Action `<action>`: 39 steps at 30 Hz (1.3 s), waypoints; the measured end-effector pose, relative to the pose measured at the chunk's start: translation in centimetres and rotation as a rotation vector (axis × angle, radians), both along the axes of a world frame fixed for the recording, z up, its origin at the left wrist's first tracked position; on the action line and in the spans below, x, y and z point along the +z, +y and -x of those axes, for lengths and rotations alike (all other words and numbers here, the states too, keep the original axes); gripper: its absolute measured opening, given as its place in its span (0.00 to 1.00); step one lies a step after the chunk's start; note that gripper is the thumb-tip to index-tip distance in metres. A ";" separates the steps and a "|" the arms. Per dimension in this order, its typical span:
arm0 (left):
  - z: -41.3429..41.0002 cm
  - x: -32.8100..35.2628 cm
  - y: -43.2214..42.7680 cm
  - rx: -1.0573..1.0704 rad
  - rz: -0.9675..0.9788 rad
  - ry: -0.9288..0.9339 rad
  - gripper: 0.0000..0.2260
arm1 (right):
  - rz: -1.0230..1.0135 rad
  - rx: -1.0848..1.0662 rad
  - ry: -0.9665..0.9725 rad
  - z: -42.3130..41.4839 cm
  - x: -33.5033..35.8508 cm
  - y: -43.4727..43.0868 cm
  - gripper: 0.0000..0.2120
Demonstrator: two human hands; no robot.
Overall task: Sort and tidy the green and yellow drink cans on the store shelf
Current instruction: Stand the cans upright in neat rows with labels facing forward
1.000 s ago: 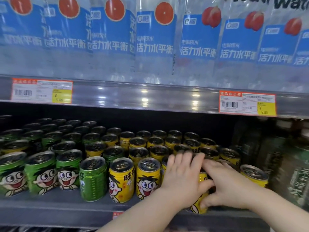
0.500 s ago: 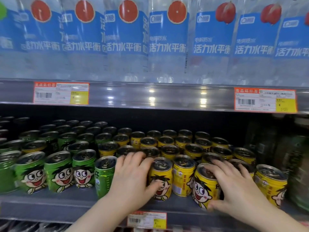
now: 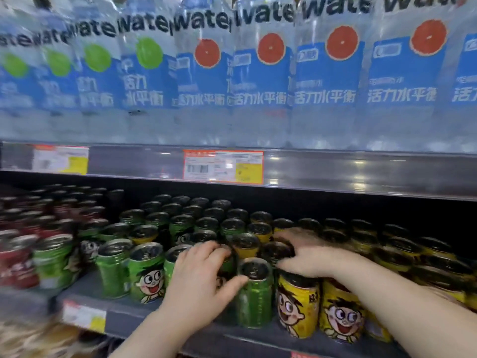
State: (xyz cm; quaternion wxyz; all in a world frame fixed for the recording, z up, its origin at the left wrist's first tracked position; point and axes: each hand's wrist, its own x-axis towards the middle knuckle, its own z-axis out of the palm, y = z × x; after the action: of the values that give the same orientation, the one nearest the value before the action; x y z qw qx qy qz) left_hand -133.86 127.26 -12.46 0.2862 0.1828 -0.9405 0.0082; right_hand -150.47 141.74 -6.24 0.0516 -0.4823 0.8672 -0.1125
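Observation:
Green cans [image 3: 145, 276] with a cartoon face fill the left part of the lower shelf [image 3: 124, 315]. Yellow cans [image 3: 296, 306] of the same design fill the right part. One green can [image 3: 255, 298] stands in the front row beside the yellow ones, its plain side facing me. My left hand [image 3: 201, 282] curls around a green can just left of it, thumb pressed on the front green can. My right hand [image 3: 309, 258] lies over the second row, fingers and thumb around the rim of a can [image 3: 276, 251] whose colour is hidden.
Red cans [image 3: 18, 264] stand at the far left of the same shelf. The shelf above carries large water bottles [image 3: 268, 81] with blue labels, and price tags [image 3: 223, 166] sit on its front rail. Another price tag [image 3: 84, 317] hangs on the lower rail.
The view has swung left along the shelf. Both hands moved left, from the yellow cans to the line where green meets yellow. My left hand now wraps a green can.

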 end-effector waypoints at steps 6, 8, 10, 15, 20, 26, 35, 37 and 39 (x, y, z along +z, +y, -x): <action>-4.1 -0.3 -6.7 0.167 0.021 0.016 0.28 | -0.213 -0.134 -0.088 0.2 -0.4 -3.6 0.33; -4.9 -0.6 -8.9 0.204 0.013 0.027 0.31 | -0.167 -0.180 -0.117 -0.3 -0.1 -3.6 0.30; -5.6 -0.7 -11.0 0.216 -0.044 0.021 0.33 | -0.073 -0.241 -0.117 -0.6 0.8 -3.3 0.25; -5.8 0.1 -13.8 0.276 -0.199 0.036 0.31 | 0.246 -0.258 -0.097 -3.3 4.4 -2.9 0.25; -3.3 3.3 -15.9 0.477 -0.273 -0.190 0.26 | 0.422 -0.103 -0.135 -7.4 4.4 -7.0 0.23; -1.3 5.0 -18.3 0.484 -0.179 -0.487 0.38 | 0.431 -0.074 -0.152 -9.4 2.6 -13.7 0.34; -1.8 4.5 -20.7 0.275 -0.405 -0.256 0.27 | 0.496 -0.147 -0.169 -9.5 1.6 -19.2 0.36; -2.3 4.7 -21.3 0.169 -0.587 0.066 0.33 | 0.485 -0.146 -0.158 -9.6 1.4 -20.0 0.34; -3.0 5.2 -21.5 0.074 -0.683 0.293 0.31 | 0.432 -0.146 -0.151 -9.9 1.0 -20.8 0.31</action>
State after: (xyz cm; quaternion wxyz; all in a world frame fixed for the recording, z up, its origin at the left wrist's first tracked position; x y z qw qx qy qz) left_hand -130.88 105.78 -7.25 0.3399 0.3010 -0.8307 -0.3221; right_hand -140.53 120.98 -5.25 0.0036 -0.4083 0.8492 -0.3349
